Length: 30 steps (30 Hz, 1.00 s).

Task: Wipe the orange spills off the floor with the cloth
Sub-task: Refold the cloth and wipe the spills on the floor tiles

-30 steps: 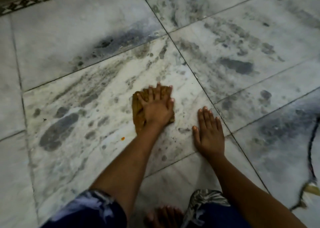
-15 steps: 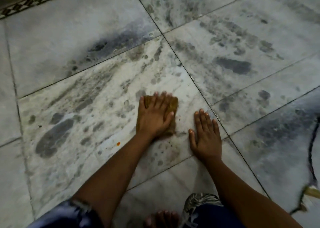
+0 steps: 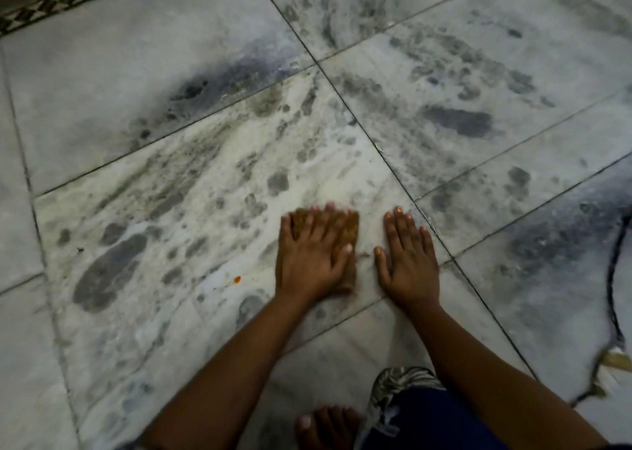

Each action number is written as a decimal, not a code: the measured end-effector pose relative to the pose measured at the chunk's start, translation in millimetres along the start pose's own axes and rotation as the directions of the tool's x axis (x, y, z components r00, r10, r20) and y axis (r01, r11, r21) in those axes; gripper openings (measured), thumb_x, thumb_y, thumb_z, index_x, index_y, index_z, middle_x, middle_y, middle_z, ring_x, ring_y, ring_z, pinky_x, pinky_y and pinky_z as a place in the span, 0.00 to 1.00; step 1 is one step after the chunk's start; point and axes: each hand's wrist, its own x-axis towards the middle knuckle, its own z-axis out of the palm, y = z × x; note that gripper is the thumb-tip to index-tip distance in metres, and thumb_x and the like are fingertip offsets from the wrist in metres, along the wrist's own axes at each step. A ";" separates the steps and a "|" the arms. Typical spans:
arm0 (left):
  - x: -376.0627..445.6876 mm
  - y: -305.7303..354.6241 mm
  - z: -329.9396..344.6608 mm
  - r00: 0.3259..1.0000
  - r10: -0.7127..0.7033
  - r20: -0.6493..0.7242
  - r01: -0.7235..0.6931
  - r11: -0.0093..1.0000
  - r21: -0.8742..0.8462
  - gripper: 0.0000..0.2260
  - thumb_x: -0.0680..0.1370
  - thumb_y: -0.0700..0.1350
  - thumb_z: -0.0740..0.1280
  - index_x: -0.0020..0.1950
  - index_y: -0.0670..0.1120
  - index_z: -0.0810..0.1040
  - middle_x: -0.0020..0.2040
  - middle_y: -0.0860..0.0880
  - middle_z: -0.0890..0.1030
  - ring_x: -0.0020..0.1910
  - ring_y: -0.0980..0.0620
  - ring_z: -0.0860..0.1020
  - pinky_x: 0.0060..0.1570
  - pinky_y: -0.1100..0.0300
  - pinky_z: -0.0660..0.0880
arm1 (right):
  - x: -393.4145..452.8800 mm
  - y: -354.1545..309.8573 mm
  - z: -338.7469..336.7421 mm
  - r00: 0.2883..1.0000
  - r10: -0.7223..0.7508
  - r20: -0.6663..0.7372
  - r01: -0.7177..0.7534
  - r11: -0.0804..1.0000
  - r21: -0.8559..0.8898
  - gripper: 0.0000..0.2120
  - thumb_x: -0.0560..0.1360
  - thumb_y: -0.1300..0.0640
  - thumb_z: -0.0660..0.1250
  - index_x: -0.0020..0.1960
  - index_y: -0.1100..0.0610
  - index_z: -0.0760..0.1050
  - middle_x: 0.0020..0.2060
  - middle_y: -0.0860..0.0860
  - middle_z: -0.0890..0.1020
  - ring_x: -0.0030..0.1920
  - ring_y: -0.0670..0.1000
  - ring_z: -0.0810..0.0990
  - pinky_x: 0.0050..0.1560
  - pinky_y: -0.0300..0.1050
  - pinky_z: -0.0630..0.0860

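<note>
Nearest camera: bare foot [image 3: 326,425], patterned trouser hem beside it

Left hand [image 3: 309,254] flat, fingers straight, pressing brownish cloth [image 3: 350,230] onto marble floor tile [image 3: 191,330]; right hand [image 3: 408,254] flat on tile just beside cloth, bracing, holding nothing

Risks, judged: small orange spill [image 3: 236,279] sits left of left wrist, apart from cloth, easily missed if strokes stay right; soiled cloth may smear stain wider; wet tile could let bracing palm slip

Cloth folded, long axis near-to-far, running along fingers, far edge toward tile joint [image 3: 345,104]
</note>
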 end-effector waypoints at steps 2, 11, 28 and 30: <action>42.5 -17.2 -10.8 0.992 -0.123 0.025 0.124 0.992 -0.026 0.26 0.79 0.59 0.48 0.77 0.56 0.51 0.78 0.52 0.52 0.77 0.49 0.50 0.71 0.38 0.42 | -1.0 -0.3 -0.3 1.000 0.007 0.000 -0.007 1.000 0.006 0.29 0.77 0.46 0.49 0.75 0.57 0.58 0.74 0.55 0.60 0.74 0.52 0.57 0.73 0.49 0.49; -34.1 20.3 7.0 0.995 -0.098 -0.009 0.096 0.986 -0.134 0.26 0.79 0.58 0.44 0.77 0.55 0.50 0.78 0.50 0.51 0.77 0.48 0.50 0.72 0.43 0.42 | 1.0 -10.1 3.2 0.998 0.065 -0.023 -0.064 0.997 0.033 0.29 0.78 0.46 0.47 0.75 0.59 0.57 0.74 0.56 0.59 0.74 0.53 0.56 0.73 0.46 0.43; -56.7 -16.9 10.1 0.935 -0.334 -0.117 0.317 0.938 -0.144 0.25 0.80 0.56 0.47 0.77 0.53 0.54 0.77 0.48 0.57 0.76 0.47 0.54 0.72 0.44 0.43 | 24.5 -59.8 16.8 0.999 -0.041 0.027 0.040 0.999 0.026 0.30 0.77 0.47 0.47 0.76 0.59 0.55 0.75 0.57 0.58 0.75 0.55 0.55 0.73 0.52 0.46; -95.6 -0.6 15.0 0.950 -0.304 -0.073 0.289 0.943 -0.164 0.24 0.80 0.56 0.49 0.76 0.54 0.54 0.77 0.49 0.56 0.76 0.49 0.53 0.72 0.43 0.44 | 24.4 -59.8 16.4 0.998 -0.037 0.049 0.036 0.999 0.022 0.30 0.77 0.47 0.47 0.76 0.58 0.54 0.75 0.57 0.56 0.75 0.55 0.54 0.74 0.53 0.46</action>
